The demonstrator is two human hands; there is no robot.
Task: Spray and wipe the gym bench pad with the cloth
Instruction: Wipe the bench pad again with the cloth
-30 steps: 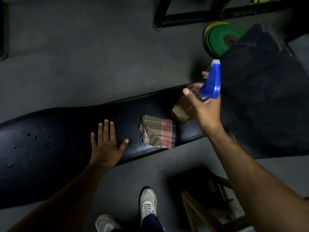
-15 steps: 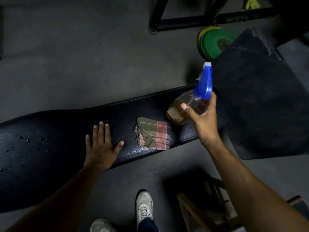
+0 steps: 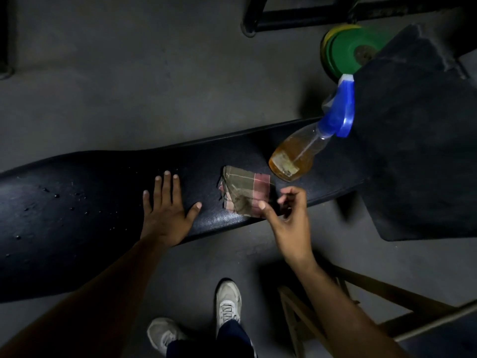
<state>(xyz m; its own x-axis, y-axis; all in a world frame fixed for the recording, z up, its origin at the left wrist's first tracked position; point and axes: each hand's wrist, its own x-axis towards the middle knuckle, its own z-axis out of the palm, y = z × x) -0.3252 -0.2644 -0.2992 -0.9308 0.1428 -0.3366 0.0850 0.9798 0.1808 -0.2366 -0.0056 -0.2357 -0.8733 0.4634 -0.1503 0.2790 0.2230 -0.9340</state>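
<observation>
Nothing held: my right hand [image 3: 289, 218] curls loosely beside the cloth [image 3: 245, 193], left hand [image 3: 167, 213] flat on the pad [image 3: 90, 202]; the bottle [image 3: 309, 143] stands right, nozzle pointing far.

The left hand [image 3: 165, 215] lies flat, palm down, fingers straight and slightly spread, thumb out to the side, its forearm running back to the lower left. The right hand [image 3: 287, 218] hovers with fingers loosely curled, holding nothing, forearm reaching from the lower right.
</observation>
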